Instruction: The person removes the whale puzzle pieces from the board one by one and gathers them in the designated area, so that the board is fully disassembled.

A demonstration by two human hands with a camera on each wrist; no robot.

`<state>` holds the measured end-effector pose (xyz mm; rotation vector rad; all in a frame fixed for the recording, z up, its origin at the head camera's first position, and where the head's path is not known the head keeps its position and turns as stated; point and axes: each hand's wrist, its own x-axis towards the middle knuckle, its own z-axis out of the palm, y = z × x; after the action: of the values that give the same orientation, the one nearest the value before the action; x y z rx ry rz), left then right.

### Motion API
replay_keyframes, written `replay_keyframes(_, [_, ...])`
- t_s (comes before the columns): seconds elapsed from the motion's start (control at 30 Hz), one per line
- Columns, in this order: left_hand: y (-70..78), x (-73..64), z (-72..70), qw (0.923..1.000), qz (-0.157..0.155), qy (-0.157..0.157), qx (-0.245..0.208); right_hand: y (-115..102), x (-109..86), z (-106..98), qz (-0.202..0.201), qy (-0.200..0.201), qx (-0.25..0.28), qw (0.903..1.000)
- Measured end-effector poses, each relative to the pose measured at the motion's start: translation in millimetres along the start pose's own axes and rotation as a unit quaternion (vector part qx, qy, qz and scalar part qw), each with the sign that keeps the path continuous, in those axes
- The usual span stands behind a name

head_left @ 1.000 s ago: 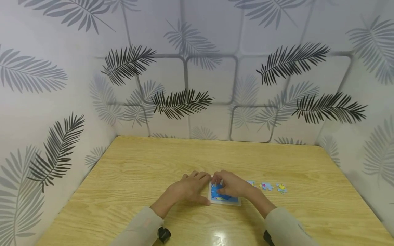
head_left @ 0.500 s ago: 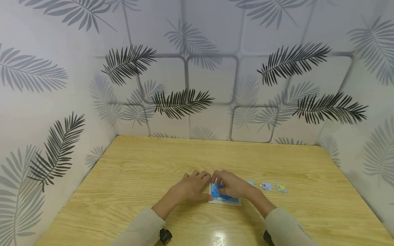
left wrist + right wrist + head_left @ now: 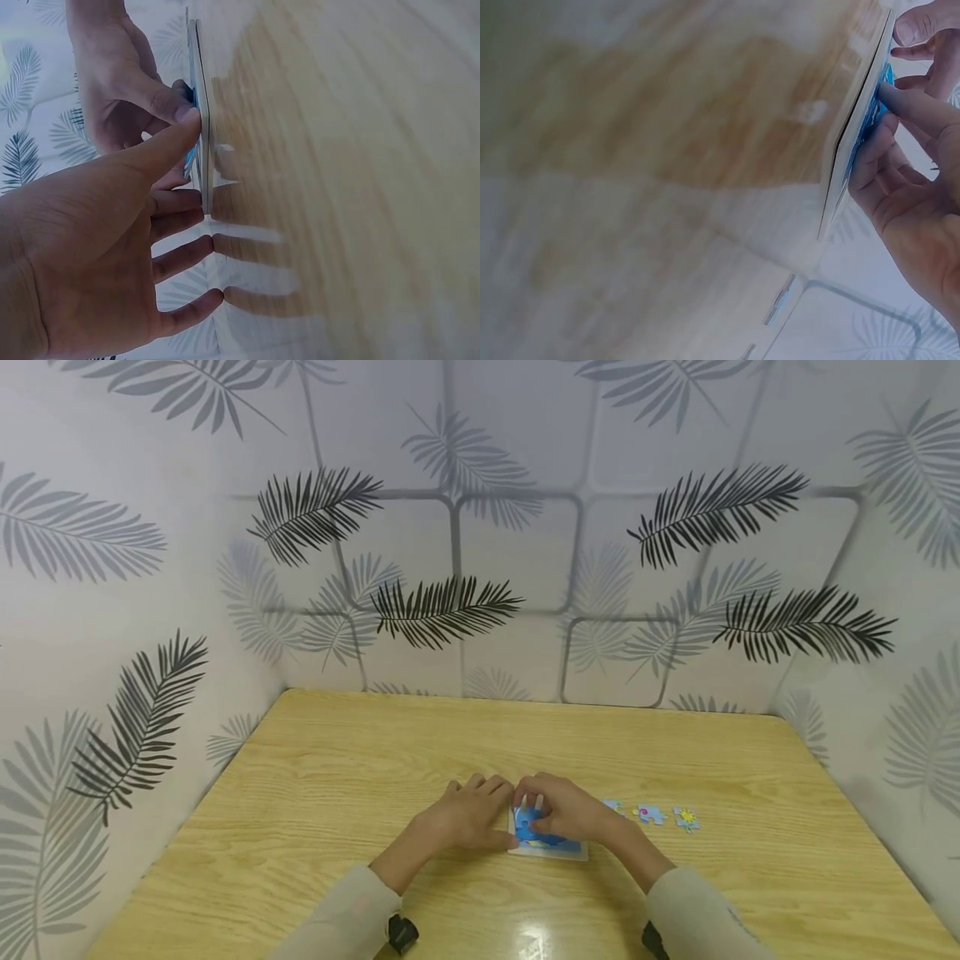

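Observation:
A flat jigsaw puzzle board [image 3: 551,850] with a pale border and a blue picture lies on the table. At its left edge is my left hand [image 3: 468,817], fingers spread; in the left wrist view the thumb rests on the board's edge and the outer fingertips touch the tabletop. Over the board's upper left part, my right hand [image 3: 566,808] pinches a blue puzzle piece [image 3: 190,161] between thumb and curled fingers. That piece looks tilted up from the board in the left wrist view. The right hand covers the board's upper right part.
To the right of the board lie loose puzzle pieces in a row: one partly behind the right wrist [image 3: 612,806], a light blue one [image 3: 650,814] and one with a yellow sun [image 3: 686,817]. A leaf-patterned wall [image 3: 517,552] encloses the wooden table [image 3: 360,752].
My left thumb has shifted slightly upward onto the board's lower left corner. The right hand stays over the same spot, its fingers moving only slightly.

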<state>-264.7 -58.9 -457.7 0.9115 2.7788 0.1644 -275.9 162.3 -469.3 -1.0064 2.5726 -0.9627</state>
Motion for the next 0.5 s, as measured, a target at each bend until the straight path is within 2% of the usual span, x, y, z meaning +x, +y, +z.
replay_keyframes(0.23, [-2.0,0.9,1.5,0.9999,0.007,-0.005,-0.009,-4,-2.3,-2,-0.006,0.001,-0.031,0.9995])
replay_keyframes(0.5, [-3.1,-0.2,-1.7,0.9998,0.006,-0.014,-0.015,4,-18.4,-21,-0.004,0.023,-0.02,0.9995])
